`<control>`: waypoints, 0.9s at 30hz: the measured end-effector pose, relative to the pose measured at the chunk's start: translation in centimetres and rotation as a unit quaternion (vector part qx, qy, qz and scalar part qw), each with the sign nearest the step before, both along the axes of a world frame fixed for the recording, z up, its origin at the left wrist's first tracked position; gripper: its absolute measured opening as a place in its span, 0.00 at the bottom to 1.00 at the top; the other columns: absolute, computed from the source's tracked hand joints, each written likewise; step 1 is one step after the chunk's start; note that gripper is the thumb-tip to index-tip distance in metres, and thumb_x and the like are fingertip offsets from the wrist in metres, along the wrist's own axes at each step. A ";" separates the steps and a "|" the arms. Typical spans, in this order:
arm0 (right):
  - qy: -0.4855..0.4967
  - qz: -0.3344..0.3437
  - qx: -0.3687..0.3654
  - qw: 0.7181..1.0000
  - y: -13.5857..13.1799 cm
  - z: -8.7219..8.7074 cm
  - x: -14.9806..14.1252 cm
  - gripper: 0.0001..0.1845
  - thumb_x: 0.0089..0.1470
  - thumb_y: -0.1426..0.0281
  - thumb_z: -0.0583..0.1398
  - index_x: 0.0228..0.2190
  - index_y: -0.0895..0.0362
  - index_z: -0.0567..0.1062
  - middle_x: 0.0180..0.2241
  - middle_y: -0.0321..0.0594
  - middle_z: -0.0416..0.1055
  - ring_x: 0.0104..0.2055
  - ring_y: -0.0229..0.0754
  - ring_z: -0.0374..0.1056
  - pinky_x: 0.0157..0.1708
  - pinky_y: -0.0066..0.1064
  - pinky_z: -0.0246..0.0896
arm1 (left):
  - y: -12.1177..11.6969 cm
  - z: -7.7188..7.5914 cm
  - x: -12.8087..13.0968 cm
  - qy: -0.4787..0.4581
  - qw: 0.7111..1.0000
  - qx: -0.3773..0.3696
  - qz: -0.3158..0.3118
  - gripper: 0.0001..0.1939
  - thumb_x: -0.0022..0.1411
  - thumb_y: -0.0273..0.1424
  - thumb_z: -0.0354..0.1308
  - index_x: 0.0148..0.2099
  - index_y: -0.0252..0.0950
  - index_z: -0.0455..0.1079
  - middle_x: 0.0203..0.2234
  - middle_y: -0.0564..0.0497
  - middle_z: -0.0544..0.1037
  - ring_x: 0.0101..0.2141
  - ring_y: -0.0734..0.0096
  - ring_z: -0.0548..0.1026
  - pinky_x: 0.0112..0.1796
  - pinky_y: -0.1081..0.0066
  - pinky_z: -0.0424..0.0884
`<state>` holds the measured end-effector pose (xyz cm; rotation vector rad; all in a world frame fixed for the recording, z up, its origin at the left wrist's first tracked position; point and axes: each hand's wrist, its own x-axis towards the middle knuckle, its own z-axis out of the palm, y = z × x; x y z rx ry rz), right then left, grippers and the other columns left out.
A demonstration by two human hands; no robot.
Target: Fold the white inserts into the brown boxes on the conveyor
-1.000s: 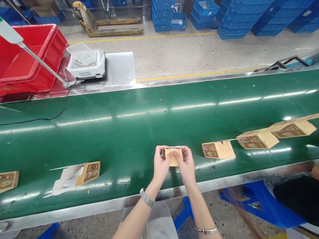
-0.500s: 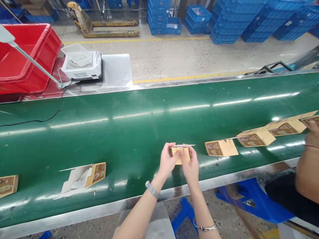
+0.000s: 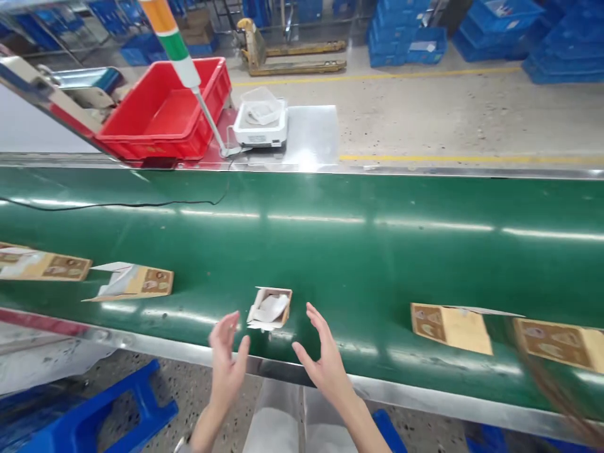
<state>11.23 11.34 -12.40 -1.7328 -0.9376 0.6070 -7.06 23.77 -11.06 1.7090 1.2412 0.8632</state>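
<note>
A small brown carton (image 3: 270, 307) lies on the green conveyor belt (image 3: 330, 251) near its front edge, its end open and white packing showing inside. My left hand (image 3: 225, 363) hovers just left of and below it, fingers spread, holding nothing. My right hand (image 3: 321, 358) hovers just right of it, also spread and holding nothing. Neither hand touches the carton.
More cartons lie on the belt: two open ones at the left (image 3: 134, 282) (image 3: 42, 265), two closed ones at the right (image 3: 450, 326) (image 3: 557, 343). Beyond the belt stand a red crate (image 3: 160, 113), a white scale (image 3: 260, 123) and a signal pole (image 3: 189, 69). Blue stools (image 3: 94, 415) sit below.
Both hands have let go of the small carton, which now lies open on the belt. The hands drew back and spread apart. My view swung to the left.
</note>
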 end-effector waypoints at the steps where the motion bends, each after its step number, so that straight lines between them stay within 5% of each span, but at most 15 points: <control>1: 0.000 0.009 0.010 1.000 1.1 -0.4 -0.8 0.37 0.60 0.65 0.62 0.66 0.42 0.55 0.68 0.42 0.58 0.67 0.54 0.61 0.61 0.50 0.67 | 0.4 -0.8 0.3 -0.011 0.998 -0.031 -0.049 0.25 0.64 0.35 0.62 0.61 0.40 0.63 0.58 0.41 0.71 0.59 0.59 0.72 0.57 0.58 0.72; 5: -0.041 -0.008 0.053 0.998 2.8 -1.6 -2.1 0.36 0.63 0.69 0.60 0.67 0.44 0.55 0.69 0.47 0.56 0.70 0.53 0.57 0.62 0.51 0.65 | 0.2 -3.5 3.0 -0.053 0.983 0.008 -0.174 0.19 0.69 0.34 0.57 0.60 0.44 0.67 0.64 0.41 0.68 0.64 0.56 0.68 0.60 0.53 0.69; 10: -0.097 -0.042 0.042 0.993 2.5 -2.0 -0.4 0.20 0.64 0.68 0.59 0.56 0.46 0.72 0.64 0.47 0.64 0.61 0.51 0.68 0.53 0.46 0.73 | -0.2 -3.8 6.0 -0.053 0.974 -0.005 -0.222 0.15 0.69 0.39 0.56 0.53 0.41 0.75 0.70 0.41 0.58 0.67 0.52 0.63 0.61 0.51 0.67; 13: -0.082 -0.088 0.025 0.992 3.0 -1.3 0.7 0.10 0.63 0.63 0.61 0.43 0.51 0.79 0.55 0.47 0.70 0.54 0.49 0.72 0.50 0.45 0.74 | -0.4 -3.2 7.9 -0.094 0.974 -0.060 -0.196 0.15 0.70 0.41 0.54 0.45 0.37 0.77 0.68 0.39 0.61 0.67 0.50 0.63 0.62 0.51 0.66; 16: -0.036 -0.158 -0.025 0.986 3.9 -0.3 0.9 0.13 0.63 0.59 0.59 0.33 0.55 0.78 0.48 0.48 0.71 0.51 0.49 0.70 0.52 0.46 0.70 | -0.8 -2.7 9.8 -0.138 0.973 -0.138 -0.120 0.13 0.67 0.40 0.59 0.48 0.38 0.73 0.61 0.39 0.69 0.63 0.53 0.67 0.62 0.52 0.66; 18: -0.001 -0.198 -0.049 0.979 4.3 0.1 0.9 0.14 0.61 0.58 0.60 0.36 0.55 0.76 0.50 0.49 0.69 0.54 0.51 0.68 0.53 0.46 0.67 | -0.9 -2.5 10.9 -0.178 0.962 -0.196 -0.069 0.25 0.62 0.39 0.65 0.59 0.41 0.64 0.56 0.42 0.72 0.60 0.58 0.70 0.61 0.55 0.67; 20: 0.053 -0.228 -0.045 0.971 4.3 0.4 1.0 0.22 0.59 0.57 0.62 0.51 0.54 0.71 0.58 0.52 0.64 0.56 0.51 0.66 0.51 0.44 0.68 | -0.8 -2.3 11.6 -0.204 0.944 -0.252 -0.056 0.36 0.57 0.39 0.68 0.63 0.43 0.58 0.53 0.45 0.72 0.58 0.60 0.71 0.60 0.58 0.67; 23: 0.172 -0.215 -0.042 0.960 4.0 0.5 1.9 0.39 0.56 0.57 0.64 0.63 0.50 0.57 0.64 0.52 0.60 0.55 0.50 0.69 0.48 0.42 0.70 | -0.6 -1.8 12.1 -0.201 0.928 -0.302 -0.087 0.25 0.55 0.36 0.69 0.54 0.40 0.69 0.52 0.46 0.72 0.55 0.59 0.72 0.57 0.61 0.69; 27: 0.262 -0.189 -0.070 0.944 4.0 -0.2 3.4 0.27 0.52 0.56 0.65 0.51 0.54 0.72 0.52 0.48 0.72 0.48 0.50 0.72 0.42 0.39 0.71 | -0.9 -1.7 13.2 -0.212 0.912 -0.342 -0.078 0.18 0.54 0.29 0.66 0.48 0.39 0.71 0.46 0.47 0.75 0.48 0.61 0.76 0.50 0.62 0.72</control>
